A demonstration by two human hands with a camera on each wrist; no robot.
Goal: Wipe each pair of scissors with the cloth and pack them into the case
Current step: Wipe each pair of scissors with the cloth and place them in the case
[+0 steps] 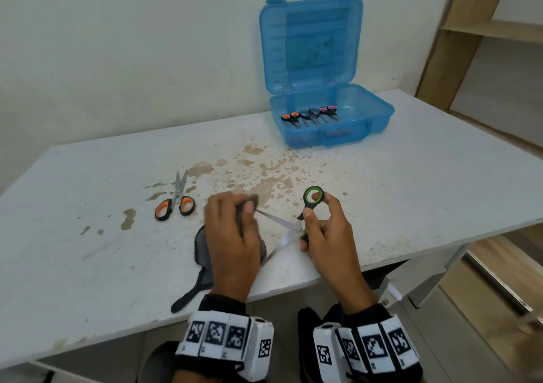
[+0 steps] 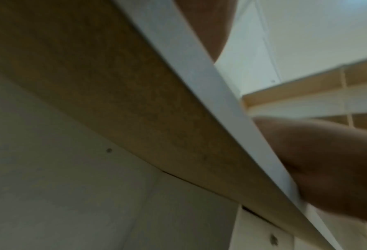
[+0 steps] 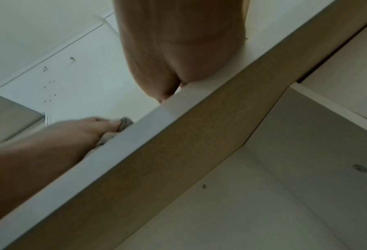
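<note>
My right hand (image 1: 320, 230) holds green-handled scissors (image 1: 313, 197) by their black handles, blades spread open above the table. My left hand (image 1: 232, 230) grips a grey cloth (image 1: 202, 244) and pinches it around the tip of the upper blade (image 1: 273, 219). The lower blade points toward the cloth under my left hand. Orange-handled scissors (image 1: 176, 203) lie shut on the table to the left. An open blue case (image 1: 332, 118) at the back holds three small pairs of scissors (image 1: 311, 115). In the right wrist view my left hand (image 3: 50, 145) pinches the cloth (image 3: 126, 122) above the table edge.
The white table (image 1: 426, 177) carries brown stains (image 1: 264, 171) in its middle. Its front edge (image 2: 210, 88) runs just under both wrists. Wooden shelving (image 1: 484, 30) stands at the right. A dark strap of the cloth (image 1: 188, 294) hangs toward the front edge.
</note>
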